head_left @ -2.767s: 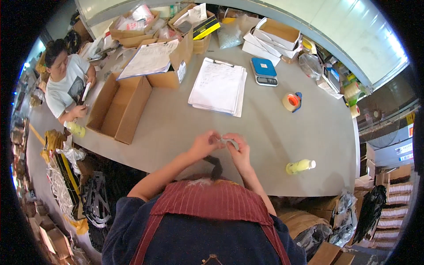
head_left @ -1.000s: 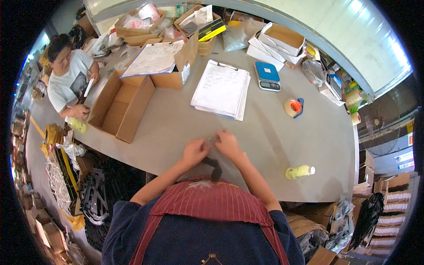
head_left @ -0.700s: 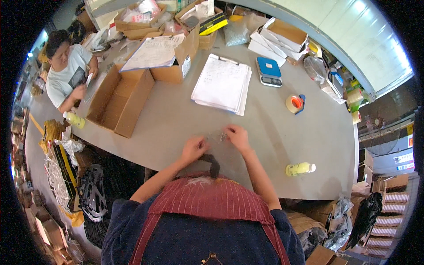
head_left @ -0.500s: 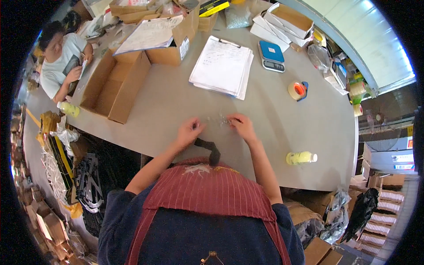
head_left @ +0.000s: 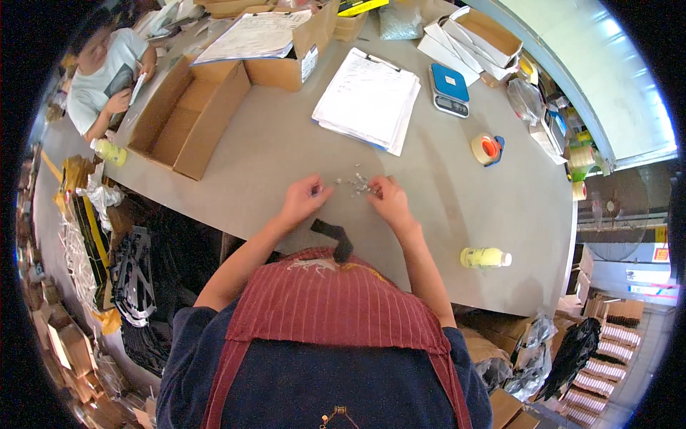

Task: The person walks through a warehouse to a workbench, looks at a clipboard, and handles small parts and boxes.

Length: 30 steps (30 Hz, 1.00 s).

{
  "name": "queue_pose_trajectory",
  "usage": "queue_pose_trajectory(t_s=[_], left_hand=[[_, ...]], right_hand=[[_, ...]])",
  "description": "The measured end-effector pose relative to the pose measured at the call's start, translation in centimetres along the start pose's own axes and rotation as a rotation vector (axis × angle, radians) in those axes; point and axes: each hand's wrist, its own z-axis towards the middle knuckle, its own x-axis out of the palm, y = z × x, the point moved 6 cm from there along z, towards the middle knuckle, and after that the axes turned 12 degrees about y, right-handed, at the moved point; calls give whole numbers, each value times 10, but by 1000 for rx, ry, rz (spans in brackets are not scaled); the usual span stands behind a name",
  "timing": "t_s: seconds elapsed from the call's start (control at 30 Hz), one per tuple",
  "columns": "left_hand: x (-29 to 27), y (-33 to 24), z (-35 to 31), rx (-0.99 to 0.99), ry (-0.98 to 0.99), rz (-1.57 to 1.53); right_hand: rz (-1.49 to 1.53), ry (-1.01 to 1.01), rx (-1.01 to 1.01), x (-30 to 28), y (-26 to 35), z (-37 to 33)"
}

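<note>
A loose scatter of small grey, metallic-looking pieces (head_left: 359,184) lies on the table in front of me; they are too small to name. My right hand (head_left: 391,204) is at the scatter's right side, thumb and fingers pinched together against the nearest pieces. Left of the scatter, my left hand (head_left: 304,200) is closed, fingers curled, its fingertips pointing toward a single piece lying apart. What either hand holds is hidden or too small to make out. A bent black strip (head_left: 334,237) sits between my forearms, by the top edge of my red striped apron (head_left: 321,304).
Beyond the hands lie clipped papers (head_left: 368,100), a blue-topped scale (head_left: 449,89) and a tape roll on a dispenser (head_left: 487,149). An open cardboard box (head_left: 179,129) stands left. Yellow-green bottles stand right (head_left: 486,257) and far left (head_left: 109,151). A co-worker (head_left: 107,79) sits at far left.
The view has shifted a little. Both hands stay near the small pieces; the right fingers have moved slightly at the scatter's edge, and the pieces show more clearly.
</note>
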Motion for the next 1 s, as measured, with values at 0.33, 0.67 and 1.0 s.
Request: queue_pose_trajectory(t_s=[0.33,0.67,1.0], left_hand=[[-1,-3,-1,53,-53,-1],[-4,-5,-2,-27,-23,189],[9,17,5,92,-15,35]], right_hand=[[-235,-132,-67,-3,21,-10],[907,180,-48,22,76,2],[841,166,-134,33,87,16]])
